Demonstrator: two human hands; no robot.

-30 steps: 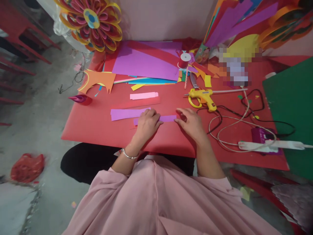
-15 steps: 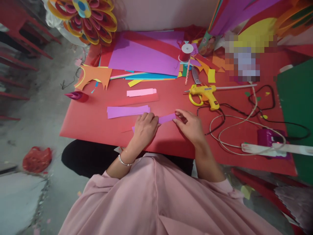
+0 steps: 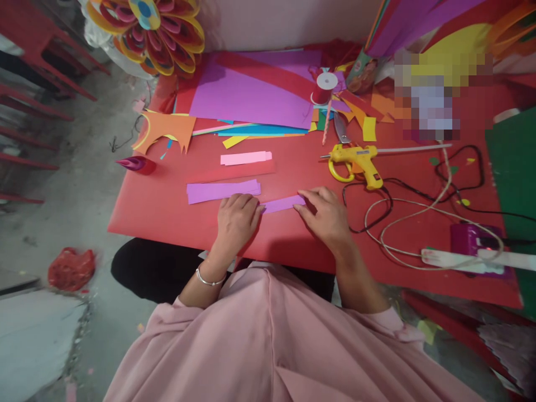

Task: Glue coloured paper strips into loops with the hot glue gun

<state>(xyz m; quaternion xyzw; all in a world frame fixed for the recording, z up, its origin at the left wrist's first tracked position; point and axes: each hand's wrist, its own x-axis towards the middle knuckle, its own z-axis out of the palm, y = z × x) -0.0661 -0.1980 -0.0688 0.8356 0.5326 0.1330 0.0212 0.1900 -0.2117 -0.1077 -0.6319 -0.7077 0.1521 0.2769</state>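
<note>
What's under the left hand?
A purple paper strip pokes out by the thumb of the left hand, over the red table. Its left end and anything else there are covered.

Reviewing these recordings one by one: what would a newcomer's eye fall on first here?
Probably the big looped paper flower at the upper left, yellow, red and pink around a blue centre. The bright yellow glue gun, on the red table right of the middle, likely comes next. Then, near the front edge, a purple strip lies with the left hand at one end and the right hand pinching the other.
</note>
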